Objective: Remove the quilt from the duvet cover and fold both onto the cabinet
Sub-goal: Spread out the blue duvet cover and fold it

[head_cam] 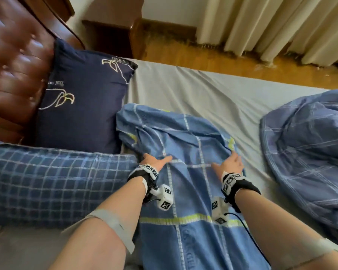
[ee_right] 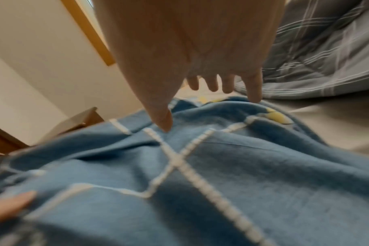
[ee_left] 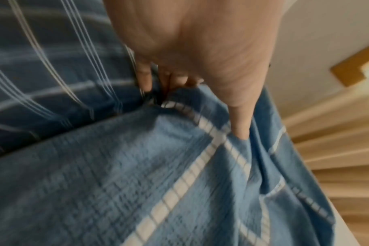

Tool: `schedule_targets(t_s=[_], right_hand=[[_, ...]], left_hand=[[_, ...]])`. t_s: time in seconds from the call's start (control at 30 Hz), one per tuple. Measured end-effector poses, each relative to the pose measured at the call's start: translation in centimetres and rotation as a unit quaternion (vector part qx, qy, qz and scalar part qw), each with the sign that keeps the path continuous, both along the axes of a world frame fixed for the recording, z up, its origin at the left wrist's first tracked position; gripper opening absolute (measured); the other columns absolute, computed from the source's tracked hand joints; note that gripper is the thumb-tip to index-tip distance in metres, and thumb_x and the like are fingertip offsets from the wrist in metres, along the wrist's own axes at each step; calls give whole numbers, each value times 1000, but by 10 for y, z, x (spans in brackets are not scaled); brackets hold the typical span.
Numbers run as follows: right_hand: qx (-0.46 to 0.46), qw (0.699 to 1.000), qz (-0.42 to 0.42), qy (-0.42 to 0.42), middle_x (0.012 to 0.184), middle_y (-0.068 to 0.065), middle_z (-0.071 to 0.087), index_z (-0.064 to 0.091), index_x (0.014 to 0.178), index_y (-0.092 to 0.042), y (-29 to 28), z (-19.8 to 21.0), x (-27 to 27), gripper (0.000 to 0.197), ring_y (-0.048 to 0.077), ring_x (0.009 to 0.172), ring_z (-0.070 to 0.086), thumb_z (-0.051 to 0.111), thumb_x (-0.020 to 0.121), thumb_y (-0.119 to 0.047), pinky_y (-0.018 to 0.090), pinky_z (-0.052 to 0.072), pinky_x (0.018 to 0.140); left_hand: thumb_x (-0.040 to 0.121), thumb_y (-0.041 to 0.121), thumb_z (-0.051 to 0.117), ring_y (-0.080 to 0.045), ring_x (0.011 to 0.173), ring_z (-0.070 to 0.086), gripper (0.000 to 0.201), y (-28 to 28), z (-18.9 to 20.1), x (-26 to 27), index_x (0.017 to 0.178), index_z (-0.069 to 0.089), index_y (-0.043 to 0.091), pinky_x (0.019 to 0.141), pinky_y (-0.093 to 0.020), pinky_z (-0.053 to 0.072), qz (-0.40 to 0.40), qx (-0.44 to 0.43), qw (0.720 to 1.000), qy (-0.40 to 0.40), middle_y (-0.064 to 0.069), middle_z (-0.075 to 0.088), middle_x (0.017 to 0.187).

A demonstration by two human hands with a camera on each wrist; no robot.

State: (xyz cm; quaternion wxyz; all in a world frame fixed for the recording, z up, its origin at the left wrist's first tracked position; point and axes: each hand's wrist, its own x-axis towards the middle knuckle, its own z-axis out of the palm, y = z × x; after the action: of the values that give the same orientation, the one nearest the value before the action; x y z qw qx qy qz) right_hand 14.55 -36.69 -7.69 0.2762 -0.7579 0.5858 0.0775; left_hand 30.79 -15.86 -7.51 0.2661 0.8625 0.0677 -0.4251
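Now the light blue checked duvet cover (head_cam: 185,172) lies in a long strip down the middle of the grey bed sheet (head_cam: 203,90), running from the person up to about twelve o'clock. Left hand (head_cam: 154,161) sits at its ten o'clock edge, fingers tucked into a fold and thumb pressed on top, so it grips the fabric. Right hand (head_cam: 231,162) spreads flat on the two o'clock edge, fingers straight, holding nothing. Over at three o'clock the quilt (head_cam: 308,149) lies bunched, well apart, so it looks already out. My read: folding the cover is in hand. Next call is to smooth the rumpled far end by the navy pillow (head_cam: 82,98), then bring it back evenly. That wooden cabinet (head_cam: 113,26) waits at eleven o'clock.
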Motion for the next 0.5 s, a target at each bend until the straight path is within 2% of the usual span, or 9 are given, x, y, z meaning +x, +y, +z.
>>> schedule_targets(t_s=[0.07,0.17,0.2,0.27,0.3,0.33,0.4,0.47,0.5], right_hand=[[27,997,-67,-11,158,17,23,8,155,-12,-12,-29,-23,107,39,142,29,76,79,-43,50,29,114],[113,981,-151,-33,147,24,40,3,155,-18,-11,-58,-39,110,45,128,46,76,78,-46,48,35,107],[132,981,-141,-29,145,23,43,7,155,-19,-10,-66,-40,103,44,127,47,73,80,-46,47,36,106],[155,984,-83,-35,148,17,44,19,154,-24,-7,-70,-35,89,40,131,45,66,83,-50,46,37,109],[155,985,-62,-42,149,14,44,22,154,-24,-5,-68,-33,85,38,133,44,64,84,-49,46,36,110],[160,984,-56,-62,149,14,44,24,154,-23,-3,-67,-33,85,36,135,42,64,83,-48,44,36,110],[164,980,-47,-101,156,13,33,21,155,-23,-1,-62,-39,99,30,142,34,72,75,-52,43,30,114],[166,981,1,-100,163,11,9,14,157,-28,0,-59,-53,105,28,149,19,77,75,-48,40,23,117],[167,981,33,-97,164,11,0,13,157,-32,0,-61,-61,104,27,150,15,79,77,-44,39,21,118]], left_hand=[[75,57,76,-33,125,52,94,-5,-25,-9,138,43,-4,103,-35,39,34,-16,999,33,-20,53,138],[83,21,75,-30,104,63,48,-2,-49,-17,116,61,-10,84,-35,47,97,-66,993,20,-21,65,119],[82,12,73,-31,100,64,36,-2,-51,-20,110,64,-10,81,-34,48,123,-91,988,13,-20,67,114],[79,1,71,-36,99,67,18,-9,-37,-23,97,69,-4,86,-39,54,154,-154,975,35,-20,71,103],[78,-5,71,-38,96,68,14,-17,-25,-23,92,70,-1,86,-44,57,155,-194,967,63,-20,72,97],[79,-9,69,-35,91,70,16,-26,-10,-26,91,69,1,80,-43,59,146,-224,959,95,-17,73,93],[86,-9,63,-26,91,71,20,-42,1,-29,104,66,-1,71,-30,59,112,-209,966,105,-9,73,95],[91,2,63,-30,113,64,35,-45,-15,-31,126,58,-3,86,-33,55,81,-144,984,71,-12,65,120],[92,6,63,-34,118,60,40,-44,-26,-32,130,56,-5,93,-37,52,70,-100,991,49,-17,61,128]])
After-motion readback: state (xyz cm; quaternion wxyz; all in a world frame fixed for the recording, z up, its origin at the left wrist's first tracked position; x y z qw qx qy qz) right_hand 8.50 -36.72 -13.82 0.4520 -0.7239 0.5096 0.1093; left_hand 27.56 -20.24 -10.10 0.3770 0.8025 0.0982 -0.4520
